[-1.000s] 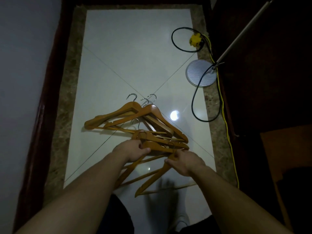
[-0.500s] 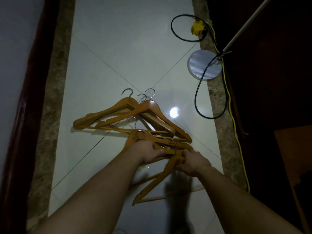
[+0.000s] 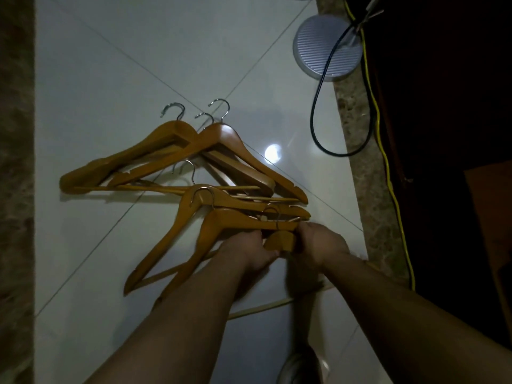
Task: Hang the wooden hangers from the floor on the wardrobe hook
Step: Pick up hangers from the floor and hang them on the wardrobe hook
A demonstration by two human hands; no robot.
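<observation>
Several wooden hangers with metal hooks lie in a loose pile on the white tiled floor. The far ones [image 3: 221, 145] rest flat, hooks pointing away from me. A nearer pair [image 3: 194, 231] overlaps at an angle in front of my arms. My left hand [image 3: 249, 253] and my right hand [image 3: 321, 242] meet over the nearest hanger [image 3: 279, 241]; both are closed around its wooden top, near its hook. The rest of that hanger is hidden under my forearms. No wardrobe hook is in view.
A round ribbed lamp base [image 3: 327, 48] stands at the upper right, with a black cable [image 3: 315, 112] looping onto the tiles and a yellow cable [image 3: 385, 159] along the brown marble border. Dark wooden furniture [image 3: 448, 106] fills the right side.
The view has dropped closer to the floor. Both hands have come together on the nearest hanger, the left one sliding right toward the other.
</observation>
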